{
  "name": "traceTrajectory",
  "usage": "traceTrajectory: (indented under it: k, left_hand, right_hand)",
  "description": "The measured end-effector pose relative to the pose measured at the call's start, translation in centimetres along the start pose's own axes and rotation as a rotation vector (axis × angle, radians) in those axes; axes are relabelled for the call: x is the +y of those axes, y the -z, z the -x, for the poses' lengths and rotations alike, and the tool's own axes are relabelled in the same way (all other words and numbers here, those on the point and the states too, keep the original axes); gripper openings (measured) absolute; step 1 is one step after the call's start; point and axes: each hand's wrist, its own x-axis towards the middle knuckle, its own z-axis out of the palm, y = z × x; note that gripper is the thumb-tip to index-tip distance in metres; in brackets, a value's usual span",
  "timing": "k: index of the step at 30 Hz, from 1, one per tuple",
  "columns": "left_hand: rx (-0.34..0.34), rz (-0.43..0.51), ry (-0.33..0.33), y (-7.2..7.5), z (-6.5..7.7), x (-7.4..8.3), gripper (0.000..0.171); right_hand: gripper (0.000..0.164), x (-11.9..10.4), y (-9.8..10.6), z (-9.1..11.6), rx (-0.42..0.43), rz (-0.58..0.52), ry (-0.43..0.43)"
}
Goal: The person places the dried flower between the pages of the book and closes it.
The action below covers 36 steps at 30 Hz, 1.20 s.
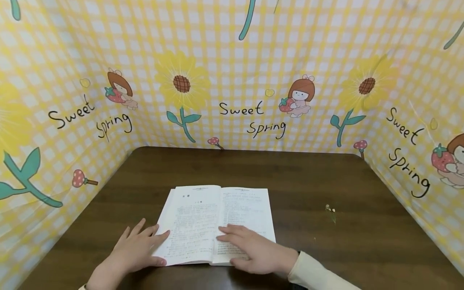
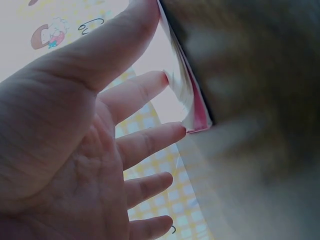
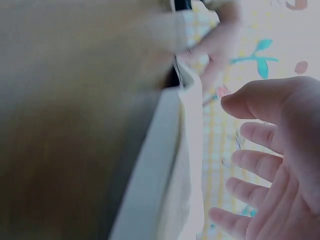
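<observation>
An open book [image 1: 195,225] with printed pages lies flat on a dark brown table [image 1: 308,181]. My left hand [image 1: 134,245] rests at the book's left edge, its fingers spread and the thumb at the lower left corner. In the left wrist view, the fingertips of that left hand [image 2: 100,125] touch the page edges, and a pink layer shows under the pages [image 2: 177,85]. Over the lower right page is my right hand [image 1: 257,249], fingers extended toward the centre fold. The right wrist view has this right hand [image 3: 280,150] apart from the book's edge [image 3: 175,165], fingers loosely spread.
A small sprig with pale flowers [image 1: 330,210] lies on the table to the right of the book. Yellow checked cloth [image 1: 232,60] with flowers and "Sweet Spring" lettering hangs around the table's back and both sides.
</observation>
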Motion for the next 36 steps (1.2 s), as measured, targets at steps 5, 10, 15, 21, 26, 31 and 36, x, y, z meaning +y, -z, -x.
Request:
traceTrajectory:
  k: [5, 10, 15, 21, 26, 31, 36]
  left_hand:
    - [-0.002, -0.014, -0.007, 0.1, 0.2, 0.1, 0.084]
    - [-0.025, -0.017, 0.004, 0.4, 0.0, 0.2, 0.084]
    - [-0.034, -0.019, 0.009, 0.6, 0.0, 0.4, 0.083]
    - [-0.038, -0.028, 0.006, 0.7, 0.1, 0.4, 0.082]
    - [-0.047, -0.02, 0.008, 0.8, 0.1, 0.5, 0.082]
    - [-0.051, -0.011, 0.017, 0.9, 0.2, 0.5, 0.082]
    - [-0.051, -0.002, 0.02, 0.8, 0.2, 0.5, 0.082]
  right_hand:
    - [0.052, 1.4, 1.1, 1.7, 0.096, -0.014, -0.069]
    - [0.053, 2.8, 2.7, 3.6, 0.144, -0.025, -0.186]
    - [0.055, 5.0, 4.4, 5.8, 0.224, -0.005, -0.312]
    - [0.057, 8.1, 6.9, 9.2, 0.375, 0.008, -0.507]
    - [0.06, 10.0, 8.9, 12.0, 0.404, -0.03, -0.659]
    - [0.064, 11.2, 10.0, 14.3, 0.364, -0.089, -0.806]
    - [0.062, 12.0, 10.7, 16.2, 0.326, -0.162, -0.931]
